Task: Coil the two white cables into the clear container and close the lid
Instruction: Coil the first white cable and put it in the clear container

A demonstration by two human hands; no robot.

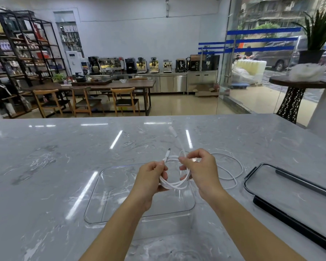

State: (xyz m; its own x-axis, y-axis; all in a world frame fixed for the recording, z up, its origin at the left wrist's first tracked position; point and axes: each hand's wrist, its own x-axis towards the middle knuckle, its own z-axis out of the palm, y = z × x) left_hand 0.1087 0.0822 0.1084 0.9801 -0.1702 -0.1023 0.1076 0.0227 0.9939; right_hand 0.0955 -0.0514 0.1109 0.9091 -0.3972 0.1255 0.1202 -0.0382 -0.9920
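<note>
A white cable (174, 183) is wound into a small coil held above the clear container (109, 187), which sits open on the marble counter. My left hand (151, 178) grips the coil's left side, with one plug sticking up past its fingers. My right hand (199, 168) pinches the coil's right side and the free end, which rises toward the far edge. A second white cable (233, 174) lies in loose loops on the counter just right of my right hand. The lid (290, 187), clear with a dark rim, lies flat at the right.
The grey marble counter (45, 166) stretches wide around the container. A dark strip (294, 223) lies along the lid's near edge at the right. Beyond the counter are tables, chairs and shelves.
</note>
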